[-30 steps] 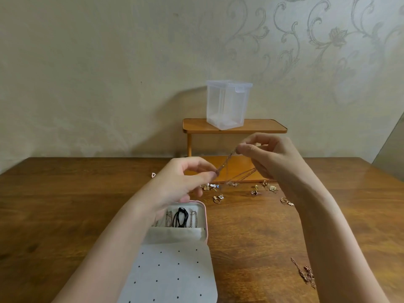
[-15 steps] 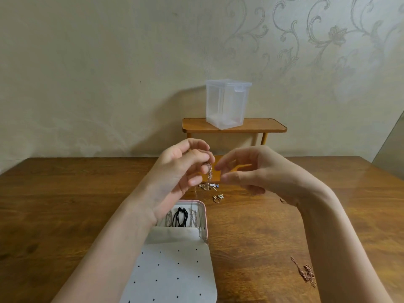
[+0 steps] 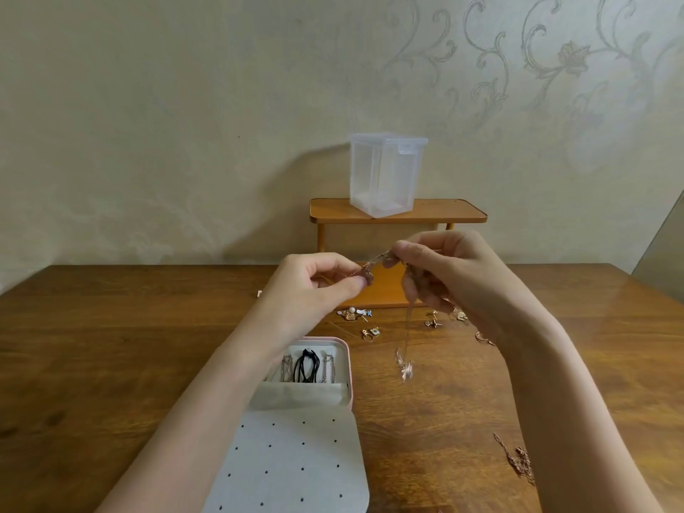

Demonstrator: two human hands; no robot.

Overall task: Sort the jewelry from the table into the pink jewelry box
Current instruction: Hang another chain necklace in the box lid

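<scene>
I have the thin gold chain (image 3: pixel 407 327) pinched at both ends of a short stretch: my left hand (image 3: pixel 318 286) grips it between thumb and forefinger near the middle of the frame, and my right hand (image 3: pixel 444 268) pinches it just up and to the right. Half a second ago my two hands were close together with the chain bunched between the fingers; now they have drawn apart, the piece between them runs taut, and the rest hangs free from my right hand, its tail dangling above the counter (image 3: pixel 111 346) just right of the pink jewelry box (image 3: pixel 348 368). I take that to mean the chain is untangled enough to lower in.

The box lies open at lower centre. Its upper compartment holds a black cord between two pale chains, and the dotted white panel spreads toward the bottom edge.

More is left to sort, I judge: small earrings and charms (image 3: pixel 353 314) lie scattered on the counter behind the box, a ring (image 3: pixel 370 333) just nearer, more pieces (image 3: pixel 433 322) under my right hand, and another chain (image 3: pixel 516 457) at lower right.

Against the wall stands a small wooden shelf (image 3: pixel 462 212) with a clear plastic container (image 3: pixel 385 175) on top.
</scene>
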